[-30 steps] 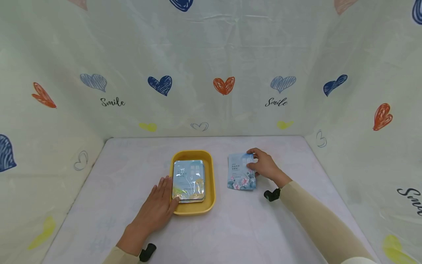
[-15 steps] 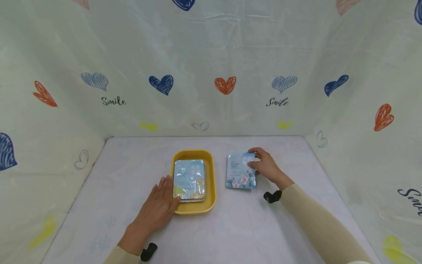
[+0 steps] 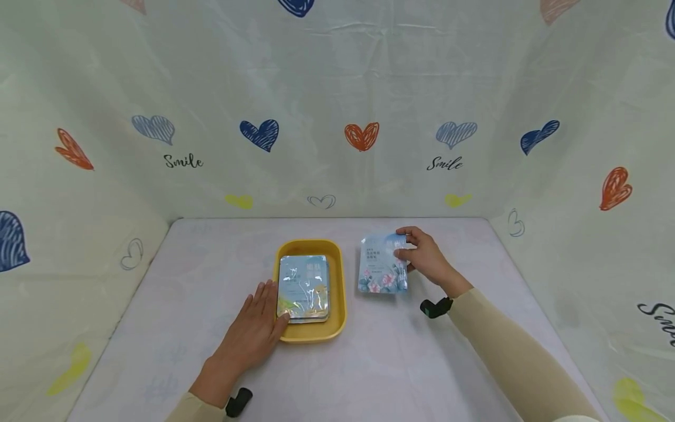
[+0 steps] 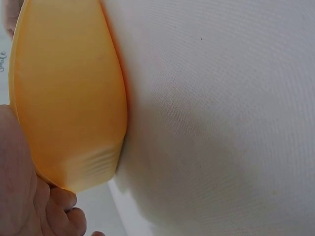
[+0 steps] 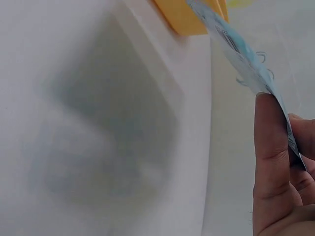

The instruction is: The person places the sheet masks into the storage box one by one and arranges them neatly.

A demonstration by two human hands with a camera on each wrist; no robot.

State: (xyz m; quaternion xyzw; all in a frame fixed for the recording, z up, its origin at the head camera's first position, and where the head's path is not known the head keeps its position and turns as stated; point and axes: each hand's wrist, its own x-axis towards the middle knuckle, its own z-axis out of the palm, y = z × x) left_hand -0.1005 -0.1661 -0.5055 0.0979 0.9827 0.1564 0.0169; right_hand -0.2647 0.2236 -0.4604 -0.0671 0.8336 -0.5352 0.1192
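Observation:
In the head view my right hand [image 3: 428, 256] pinches a flat blue face mask packet [image 3: 379, 271] printed with pink flowers by its right edge, thumb on top. The right wrist view shows the packet [image 5: 241, 54] nearly edge-on, raised above the table with its shadow below. To its left stands a yellow tray [image 3: 337, 305] bearing a small stack of shiny blue face mask packets [image 3: 303, 287]. My left hand [image 3: 250, 328] rests along the tray's left rim, fingers straight, its thumb near the stack's lower left corner. The tray's outer wall [image 4: 69, 98] fills much of the left wrist view.
A white cloth covers the table [image 3: 379, 375]. Behind it and on both sides hangs a pale curtain [image 3: 316, 88] with hearts and "Smile" lettering. Black camera mounts [image 3: 436, 308] sit at both wrists.
My right hand has lifted the flowered packet off the table and moved it slightly away from me and a little left. The left hand and tray stay in place.

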